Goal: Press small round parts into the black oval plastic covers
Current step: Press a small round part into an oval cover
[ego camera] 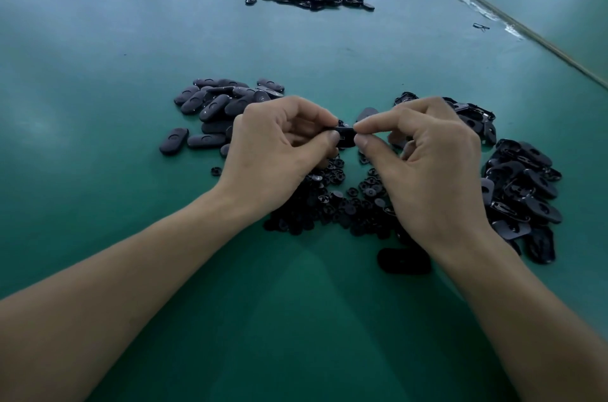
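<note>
head view, and the green counter [296,49] spreads wide. there's a heap of open-backed covers [519,184] on the right and a heap of smooth-faced covers [217,105] on the left, with loose small round parts [345,201] piled between the wrists. the left hand [276,151] and right hand [427,164] meet above that pile, each pinching one end of a single black oval cover [343,135] between thumb and forefinger, clear of the counter. the danger: it's a slim, slick piece held only by its tips, so an off-centre push could flip it out of the pinch and into the heap, or seat a round part crooked. the fingers hide whether a part sits in it. its long axis runs left to right, roughly level, one end toward each hand.
</note>
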Available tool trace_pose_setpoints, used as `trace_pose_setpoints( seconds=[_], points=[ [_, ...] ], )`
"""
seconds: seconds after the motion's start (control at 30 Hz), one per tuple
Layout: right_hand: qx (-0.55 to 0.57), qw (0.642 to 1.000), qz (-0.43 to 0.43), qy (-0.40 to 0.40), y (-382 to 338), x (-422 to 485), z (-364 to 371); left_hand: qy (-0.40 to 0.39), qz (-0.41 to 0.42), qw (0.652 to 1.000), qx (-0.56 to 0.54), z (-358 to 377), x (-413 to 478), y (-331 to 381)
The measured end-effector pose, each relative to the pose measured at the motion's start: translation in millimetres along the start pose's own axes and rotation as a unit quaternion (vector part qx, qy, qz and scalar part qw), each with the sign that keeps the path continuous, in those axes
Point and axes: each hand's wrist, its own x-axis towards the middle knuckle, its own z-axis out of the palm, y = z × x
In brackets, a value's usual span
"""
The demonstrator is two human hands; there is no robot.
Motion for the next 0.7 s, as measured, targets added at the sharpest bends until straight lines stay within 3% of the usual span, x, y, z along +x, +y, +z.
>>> trace_pose_setpoints(
  seconds=[0.2,0.7],
  points=[
    [0.082,0.996,0.023,-0.001,-4.2,-0.2,3.4,-0.014,0.009,1.0,-0.016,0.3,-0.9,4.6],
    [0.153,0.985,0.078,-0.025,-1.4,-0.6,4.7,-0.031,0.022,0.999,-0.028,1.8,-1.7,5.2]
  ],
)
